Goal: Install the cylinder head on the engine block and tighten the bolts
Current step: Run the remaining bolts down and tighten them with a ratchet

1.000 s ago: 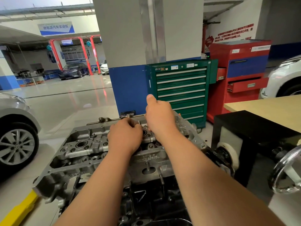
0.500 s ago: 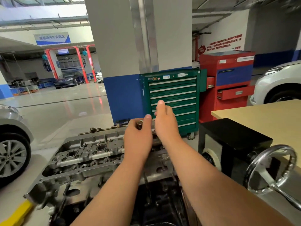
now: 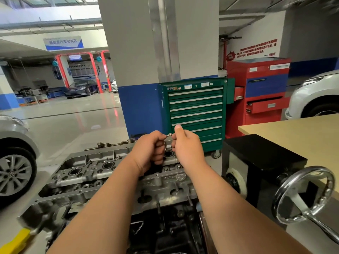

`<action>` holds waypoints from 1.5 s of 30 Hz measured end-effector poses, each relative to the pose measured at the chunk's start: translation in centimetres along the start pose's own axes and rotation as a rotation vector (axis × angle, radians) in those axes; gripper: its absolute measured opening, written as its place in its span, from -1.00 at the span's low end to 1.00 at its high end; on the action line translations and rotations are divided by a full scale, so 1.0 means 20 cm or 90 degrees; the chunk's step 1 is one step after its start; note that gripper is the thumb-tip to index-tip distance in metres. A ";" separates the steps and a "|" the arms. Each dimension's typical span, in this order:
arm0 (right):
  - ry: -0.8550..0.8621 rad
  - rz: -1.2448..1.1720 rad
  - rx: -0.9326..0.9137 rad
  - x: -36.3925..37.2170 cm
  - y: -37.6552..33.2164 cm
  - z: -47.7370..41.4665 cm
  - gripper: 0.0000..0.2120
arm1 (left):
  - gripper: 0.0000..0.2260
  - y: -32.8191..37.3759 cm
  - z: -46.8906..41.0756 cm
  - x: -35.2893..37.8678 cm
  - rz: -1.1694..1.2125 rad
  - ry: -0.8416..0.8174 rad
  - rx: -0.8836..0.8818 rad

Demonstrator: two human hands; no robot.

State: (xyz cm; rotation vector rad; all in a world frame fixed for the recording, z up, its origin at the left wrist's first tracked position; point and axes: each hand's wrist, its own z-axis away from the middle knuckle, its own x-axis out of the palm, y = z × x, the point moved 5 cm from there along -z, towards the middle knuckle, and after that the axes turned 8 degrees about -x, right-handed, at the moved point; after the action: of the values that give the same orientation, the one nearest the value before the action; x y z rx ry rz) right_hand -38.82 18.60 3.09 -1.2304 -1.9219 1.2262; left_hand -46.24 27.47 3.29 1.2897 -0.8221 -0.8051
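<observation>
As our hands lift: both have come up off the cylinder head [image 3: 88, 173] and meet just above its far end.
Fingers of left hand [image 3: 149, 150]: curled, pinching a small metal piece [image 3: 169, 135].
Fingers of right hand [image 3: 187, 146]: pinching its other end.
Seat: the head lies on the engine block [image 3: 165, 233].
Meaning: we judge bolting is unfinished.

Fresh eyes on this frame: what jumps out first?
Two bare forearms run up the centre to the left hand and right hand, which pinch a small metal part between them above the cylinder head. Behind stands a green tool cabinet with a red cabinet to its right; a chrome handwheel sits lower right.
</observation>
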 end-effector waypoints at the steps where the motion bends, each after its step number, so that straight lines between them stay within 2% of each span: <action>1: -0.004 0.000 -0.001 0.00 0.00 0.00 -0.62 | -0.59 0.00 0.00 0.00 0.012 0.004 -0.008; 2: -0.007 -0.004 -0.002 0.00 0.00 0.00 -0.62 | -0.58 0.00 0.00 -0.01 0.015 0.036 -0.010; 4: -0.005 -0.015 0.000 -0.01 0.00 0.00 -0.62 | -0.58 0.00 0.02 -0.03 -0.040 0.195 0.025; 6: 0.001 -0.017 -0.007 -0.01 -0.01 0.01 -0.62 | -0.65 0.02 0.08 -0.02 -0.094 0.412 0.137; 7: 0.003 -0.012 -0.014 -0.01 -0.02 0.01 -0.62 | -0.65 0.03 0.10 0.00 -0.093 0.485 0.194; 9: 0.008 0.008 -0.027 -0.01 -0.02 0.02 -0.62 | -0.59 0.06 0.10 0.03 -0.105 0.534 0.232; 11: 0.017 0.012 -0.040 -0.02 -0.02 0.04 -0.60 | -0.56 0.07 0.05 0.02 -0.116 0.471 0.188; 13: 0.019 0.009 -0.042 -0.02 -0.02 0.04 -0.57 | -0.57 0.07 0.01 0.00 -0.097 0.311 0.125; 16: 0.021 -0.013 -0.021 -0.02 -0.03 0.03 -0.58 | -0.56 0.05 -0.02 0.00 -0.008 0.016 0.000; 17: 0.026 -0.018 -0.012 -0.02 -0.02 0.03 -0.60 | -0.57 0.06 -0.01 0.01 0.017 -0.050 -0.040; 18: 0.032 -0.023 -0.003 -0.03 -0.01 0.03 -0.61 | -0.58 0.06 -0.01 0.00 0.028 -0.068 -0.064; 19: 0.040 -0.030 0.002 -0.03 0.00 0.03 -0.62 | -0.60 0.06 -0.02 0.00 0.031 -0.032 -0.064; 20: 0.045 -0.038 0.004 -0.04 0.01 0.02 -0.62 | -0.64 0.05 -0.01 0.00 0.022 0.062 -0.037; 22: 0.057 -0.059 0.020 -0.05 0.01 0.02 -0.63 | -0.74 0.02 0.06 0.01 -0.046 0.347 0.075; 23: 0.062 -0.066 0.026 -0.05 0.01 0.02 -0.64 | -0.76 0.01 0.11 0.04 -0.061 0.440 0.136; 24: 0.066 -0.066 0.026 -0.04 0.01 0.02 -0.63 | -0.77 0.01 0.12 0.06 -0.077 0.489 0.179; 25: 0.064 -0.055 0.017 -0.04 0.01 0.02 -0.62 | -0.74 0.02 0.12 0.06 -0.101 0.494 0.187; 26: 0.059 -0.045 0.002 -0.03 0.00 0.02 -0.59 | -0.69 0.03 0.09 0.03 -0.129 0.464 0.161; 27: 0.057 -0.040 -0.012 -0.02 -0.01 0.02 -0.56 | -0.65 0.05 0.06 0.02 -0.136 0.379 0.110; 29: 0.059 -0.036 -0.023 -0.02 -0.01 0.02 -0.53 | -0.59 0.07 -0.01 0.00 -0.051 0.104 -0.008; 30: 0.059 -0.037 -0.022 -0.02 -0.01 0.02 -0.52 | -0.57 0.07 -0.01 -0.01 -0.002 0.016 -0.052; 31: 0.059 -0.037 -0.025 -0.02 -0.01 0.01 -0.52 | -0.58 0.07 -0.02 -0.02 0.019 -0.010 -0.062; 32: 0.058 -0.034 -0.029 -0.02 -0.01 0.01 -0.53 | -0.60 0.06 -0.02 -0.01 0.018 0.026 -0.051; 33: 0.056 -0.027 -0.035 -0.02 -0.01 0.01 -0.53 | -0.64 0.03 -0.02 -0.01 -0.006 0.122 -0.012; 35: 0.052 -0.009 -0.044 -0.01 -0.02 0.02 -0.56 | -0.77 0.00 0.08 0.03 -0.066 0.405 0.143; 37: 0.043 0.001 -0.050 -0.02 -0.02 0.03 -0.59 | -0.81 0.00 0.13 0.09 -0.088 0.512 0.227; 39: 0.045 0.015 -0.054 -0.02 -0.02 0.03 -0.58 | -0.72 0.03 0.08 0.03 -0.127 0.444 0.152; 40: 0.048 0.021 -0.057 -0.02 -0.02 0.03 -0.57 | -0.68 0.05 0.04 0.01 -0.109 0.334 0.082; 42: 0.046 0.031 -0.061 -0.02 -0.02 0.03 -0.58 | -0.62 0.06 0.00 0.01 -0.001 0.045 -0.038; 43: 0.044 0.035 -0.063 -0.02 -0.02 0.03 -0.59 | -0.61 0.06 0.00 -0.01 0.035 -0.020 -0.066; 44: 0.044 0.039 -0.067 -0.02 -0.02 0.03 -0.59 | -0.62 0.06 0.00 -0.01 0.041 -0.026 -0.065; 45: 0.044 0.041 -0.070 -0.02 -0.02 0.03 -0.59 | -0.64 0.05 -0.01 -0.01 0.026 0.019 -0.048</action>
State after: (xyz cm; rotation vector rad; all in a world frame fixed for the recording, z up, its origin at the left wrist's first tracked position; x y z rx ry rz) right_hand -39.36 17.95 3.25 -1.3830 -1.9344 1.1085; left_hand -46.05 27.77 4.19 1.2118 -0.7837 -0.7758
